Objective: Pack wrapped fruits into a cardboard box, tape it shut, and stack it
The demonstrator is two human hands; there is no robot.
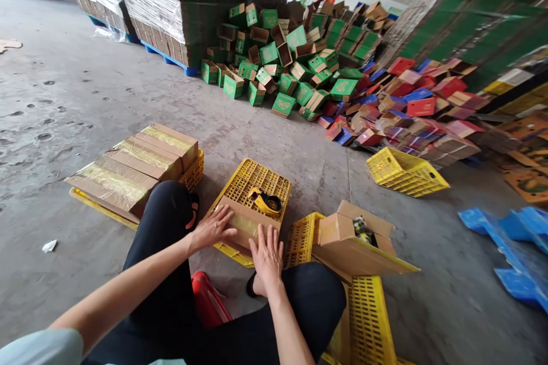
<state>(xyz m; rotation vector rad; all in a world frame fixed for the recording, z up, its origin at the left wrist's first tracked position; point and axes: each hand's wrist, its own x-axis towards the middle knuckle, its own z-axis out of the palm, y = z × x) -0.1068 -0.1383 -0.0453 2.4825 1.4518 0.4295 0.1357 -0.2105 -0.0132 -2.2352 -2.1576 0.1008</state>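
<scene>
At left, taped boxes (128, 168), then left hand (213, 227), fingers spread open, flat on a carton (244, 221) atop a yellow crate (240, 178), tape dispenser (260, 201) just beyond, right hand (268, 254) also pressing it open-fingered, open box (338, 231) at right.

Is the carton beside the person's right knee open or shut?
Open: the carton has its flaps spread outward, and some contents show between them.

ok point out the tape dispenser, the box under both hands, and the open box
Tape dispenser (260, 200), head view: yellow body.
Taped box (245, 224), head view: middle of top.
Open box (356, 254), head view: near flap.
</scene>
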